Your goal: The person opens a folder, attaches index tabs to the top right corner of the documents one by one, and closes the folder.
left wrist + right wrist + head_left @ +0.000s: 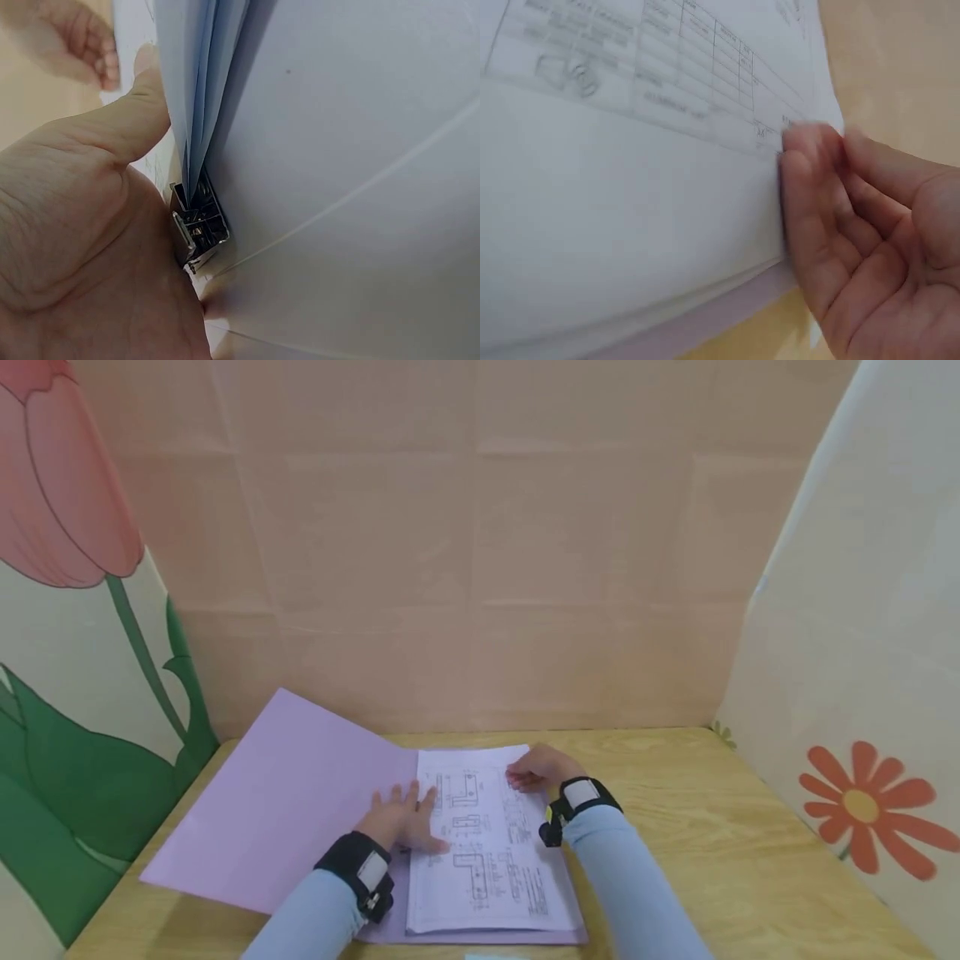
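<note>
A lilac folder [285, 802] lies with its cover raised at the left. Printed sheets [517, 893] with technical drawings sit in its right half. My left hand [405, 820] is spread at the stack's left edge, thumb over the paper. Close to that palm, the left wrist view shows a metal clip [199, 229] at the sheets' bound edge. With bent fingers, my right hand [546, 767] pinches the upper right edge of the paper. In the right wrist view its fingertips meet at that edge, slightly blurred; how many sheets it holds cannot be told.
The wood-grain table [675, 827] extends to the right. A peach backdrop [480, 568] stands behind, with flower-printed side walls [825, 635]. A pale blue item [495, 957] barely shows at the bottom frame edge.
</note>
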Demonstrator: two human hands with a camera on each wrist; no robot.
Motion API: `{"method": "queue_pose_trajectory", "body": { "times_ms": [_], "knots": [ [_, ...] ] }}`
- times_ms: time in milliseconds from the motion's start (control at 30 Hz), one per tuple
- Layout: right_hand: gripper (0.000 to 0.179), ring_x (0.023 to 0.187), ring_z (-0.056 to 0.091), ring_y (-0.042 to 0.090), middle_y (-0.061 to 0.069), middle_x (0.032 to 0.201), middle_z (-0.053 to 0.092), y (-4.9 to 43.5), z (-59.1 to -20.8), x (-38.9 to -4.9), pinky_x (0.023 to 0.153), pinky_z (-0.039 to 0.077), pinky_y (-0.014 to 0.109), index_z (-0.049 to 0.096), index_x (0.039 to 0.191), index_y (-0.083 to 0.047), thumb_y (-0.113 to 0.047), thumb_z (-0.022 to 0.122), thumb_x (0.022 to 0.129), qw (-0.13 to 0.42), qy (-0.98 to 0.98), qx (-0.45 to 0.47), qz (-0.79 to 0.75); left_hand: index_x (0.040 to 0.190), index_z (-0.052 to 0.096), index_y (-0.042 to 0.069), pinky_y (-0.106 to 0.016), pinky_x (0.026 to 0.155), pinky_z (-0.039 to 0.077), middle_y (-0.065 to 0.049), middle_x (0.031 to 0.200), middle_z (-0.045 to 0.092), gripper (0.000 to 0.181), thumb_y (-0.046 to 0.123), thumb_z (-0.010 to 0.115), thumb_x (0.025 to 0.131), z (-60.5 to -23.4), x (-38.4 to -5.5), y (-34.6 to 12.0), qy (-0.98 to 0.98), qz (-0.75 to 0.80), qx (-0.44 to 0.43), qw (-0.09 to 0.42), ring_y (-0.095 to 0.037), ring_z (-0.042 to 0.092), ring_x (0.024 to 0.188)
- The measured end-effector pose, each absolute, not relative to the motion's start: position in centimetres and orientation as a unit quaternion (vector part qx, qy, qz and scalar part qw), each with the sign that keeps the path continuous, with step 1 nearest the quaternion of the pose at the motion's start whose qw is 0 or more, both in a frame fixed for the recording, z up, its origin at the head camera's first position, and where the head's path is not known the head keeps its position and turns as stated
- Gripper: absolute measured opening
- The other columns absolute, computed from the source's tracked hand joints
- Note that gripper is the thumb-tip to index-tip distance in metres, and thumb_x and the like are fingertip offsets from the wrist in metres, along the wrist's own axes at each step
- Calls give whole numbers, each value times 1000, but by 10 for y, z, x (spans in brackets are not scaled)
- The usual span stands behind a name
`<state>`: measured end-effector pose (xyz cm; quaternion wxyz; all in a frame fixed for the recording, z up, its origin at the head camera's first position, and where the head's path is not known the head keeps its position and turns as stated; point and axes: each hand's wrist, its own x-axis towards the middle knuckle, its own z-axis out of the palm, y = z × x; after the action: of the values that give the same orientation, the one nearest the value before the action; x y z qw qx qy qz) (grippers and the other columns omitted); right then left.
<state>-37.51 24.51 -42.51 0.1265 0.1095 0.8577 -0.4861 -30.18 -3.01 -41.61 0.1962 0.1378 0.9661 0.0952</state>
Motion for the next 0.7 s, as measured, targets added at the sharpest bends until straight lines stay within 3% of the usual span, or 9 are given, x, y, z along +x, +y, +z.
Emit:
{"method": "queue_pose_trajectory", "body": {
  "times_ms": [100,233,333,467,533,600,700],
  "knots": [
    [23,71,71,19,12,83,73,256,-429,-367,69,59,28,71,101,4,-16,63,94,137,826,128,-531,155,21,17,-64,115,0,-15,162,12,98,66,62,80,-416,-300,-28,965,96,141,198,-42,7,148],
    [26,68,70,16,12,80,73,283,-428,-361,67,58,26,67,106,10,-12,62,94,105,825,144,-536,155,21,17,-64,115,0,-15,162,12,98,66,62,80,-414,-299,-26,964,95,147,198,-42,7,148],
    [24,67,65,14,12,80,72,299,-421,-360,65,54,26,69,102,10,-11,64,92,64,891,122,-433,155,21,17,-64,115,0,-16,162,12,98,66,62,80,-414,-299,-26,965,93,148,196,-42,7,148],
    [19,72,59,21,12,84,68,302,-410,-364,66,49,33,70,93,3,-15,67,88,-25,967,76,-243,155,20,17,-64,115,-1,-16,162,10,100,67,62,80,-414,-301,-28,965,92,144,198,-41,6,148],
    [17,74,59,23,12,85,67,296,-404,-366,66,49,34,66,91,2,-15,66,89,-54,969,50,-236,155,20,17,-65,115,-1,-16,162,10,100,67,62,80,-414,-302,-30,965,93,145,198,-42,6,148],
    [14,70,58,20,8,78,65,289,-404,-368,63,48,30,67,89,1,-13,67,89,-42,958,37,-281,155,20,16,-65,115,-1,-17,162,11,100,67,62,80,-414,-302,-31,965,92,148,198,-42,7,148],
    [12,59,56,16,4,66,65,282,-413,-368,55,44,24,72,81,0,-11,71,84,19,945,46,-323,155,21,16,-65,115,-1,-17,161,11,99,66,62,80,-412,-300,-33,964,91,150,198,-43,7,147]
  ]
}}
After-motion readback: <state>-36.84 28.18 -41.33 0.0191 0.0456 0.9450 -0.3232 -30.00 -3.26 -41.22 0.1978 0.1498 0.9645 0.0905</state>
